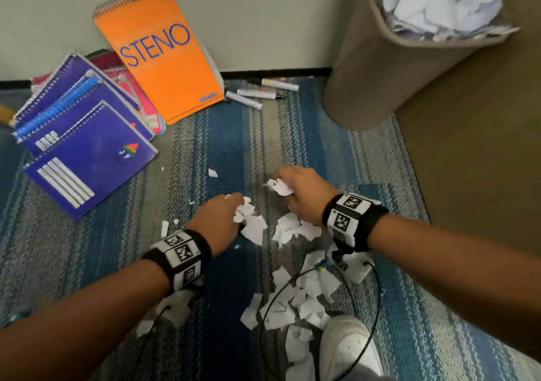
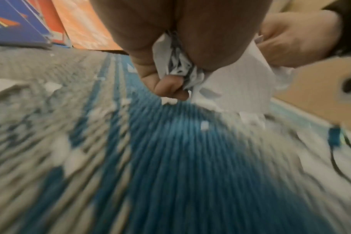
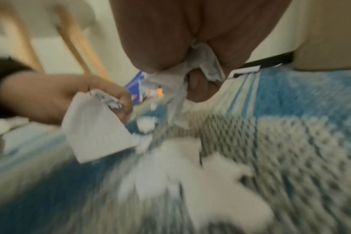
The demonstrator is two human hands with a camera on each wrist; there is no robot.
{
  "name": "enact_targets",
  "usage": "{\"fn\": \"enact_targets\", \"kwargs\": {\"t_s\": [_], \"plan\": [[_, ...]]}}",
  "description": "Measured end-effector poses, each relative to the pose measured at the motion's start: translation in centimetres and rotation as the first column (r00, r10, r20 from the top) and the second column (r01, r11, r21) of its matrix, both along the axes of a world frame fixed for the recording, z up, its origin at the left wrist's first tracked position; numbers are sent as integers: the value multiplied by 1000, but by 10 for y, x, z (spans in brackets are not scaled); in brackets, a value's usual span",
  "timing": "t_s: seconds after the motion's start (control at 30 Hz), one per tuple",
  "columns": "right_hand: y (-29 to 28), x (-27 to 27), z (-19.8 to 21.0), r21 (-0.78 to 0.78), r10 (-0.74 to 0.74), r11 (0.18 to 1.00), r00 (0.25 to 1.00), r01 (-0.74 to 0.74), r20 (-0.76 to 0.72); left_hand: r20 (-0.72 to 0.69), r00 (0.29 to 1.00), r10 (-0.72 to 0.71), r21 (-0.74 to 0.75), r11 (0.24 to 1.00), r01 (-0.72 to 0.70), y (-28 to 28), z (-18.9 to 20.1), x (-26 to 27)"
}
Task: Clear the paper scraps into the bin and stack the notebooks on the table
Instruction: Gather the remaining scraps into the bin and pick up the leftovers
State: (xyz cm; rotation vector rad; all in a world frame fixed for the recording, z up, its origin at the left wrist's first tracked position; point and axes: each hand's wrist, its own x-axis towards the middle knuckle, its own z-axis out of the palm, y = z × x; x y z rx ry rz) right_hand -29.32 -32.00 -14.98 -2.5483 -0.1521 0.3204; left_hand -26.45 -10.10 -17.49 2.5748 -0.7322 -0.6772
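White paper scraps [image 1: 295, 298] lie scattered on a blue and grey striped rug [image 1: 292, 134]. My left hand [image 1: 222, 213] grips a bunch of scraps [image 2: 228, 88] just above the rug. My right hand [image 1: 298, 193] holds another crumpled bunch [image 1: 279, 186] a little further forward. A tan bin [image 1: 389, 73] heaped with torn paper stands at the back right. Several purple spiral notebooks [image 1: 87, 152] lie fanned out at the left. An orange STENO pad [image 1: 164, 55] leans on the wall behind them.
A few white markers [image 1: 257, 95] lie by the wall between the pad and the bin. A black cable [image 1: 363, 322] loops over the scraps near a white shoe [image 1: 345, 348]. A brown panel [image 1: 474, 146] borders the rug on the right.
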Motion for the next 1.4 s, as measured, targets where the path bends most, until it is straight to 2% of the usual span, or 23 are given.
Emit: {"fn": "enact_targets", "kwargs": {"t_s": [0.07,0.13,0.23,0.3,0.4,0.47,0.53,0.6,0.7,0.8,0.83,0.9,0.97,1.03,1.13,1.2,1.27,1.33,1.4], "plan": [[-3,16,29,94,-93,992,983,79,158,100,995,10,-104,995,1,-19,27,27],[-8,34,68,160,-179,979,921,130,346,240,971,14,-211,977,38,-45,64,60],[-30,59,143,253,-307,949,749,190,588,478,875,70,-370,920,128,-93,130,103],[-59,74,187,291,-393,919,613,265,685,558,820,130,-476,859,188,-133,178,124],[-114,91,213,405,-570,806,384,431,726,626,753,202,-569,779,264,-193,235,146],[-150,98,213,487,-671,694,232,530,704,623,751,219,-592,759,270,-233,258,157],[-181,107,210,511,-714,616,150,600,684,617,757,214,-590,762,266,-270,271,164],[-200,113,207,492,-732,598,180,632,657,586,793,168,-578,773,263,-297,275,169],[-217,114,201,447,-772,595,322,668,547,534,843,71,-525,809,264,-331,269,171],[-227,116,187,283,-759,635,510,719,405,499,866,-30,-400,879,260,-354,251,166],[-229,116,181,165,-722,670,584,724,371,494,865,-83,-307,915,263,-359,243,166],[-229,110,171,-108,-612,728,713,677,343,495,836,-236,-20,959,282,-362,225,169],[-228,103,163,-293,-496,762,812,577,308,454,799,-395,248,917,312,-358,204,175],[-224,101,159,-365,-443,799,878,477,178,397,779,-485,378,860,343,-351,183,176],[-221,110,160,-406,-443,815,896,414,23,326,772,-545,493,795,353,-353,164,175],[-224,118,160,-392,-482,819,873,419,-74,293,766,-572,539,761,362,-361,166,174],[-228,125,160,-353,-496,839,849,414,-182,305,724,-619,563,730,387,-366,174,173],[-231,127,165,-355,-493,844,841,401,-223,321,692,-647,558,719,413,-370,184,173],[-231,126,168,-379,-480,844,850,380,-217,322,705,-632,527,738,421,-372,191,171]]}}
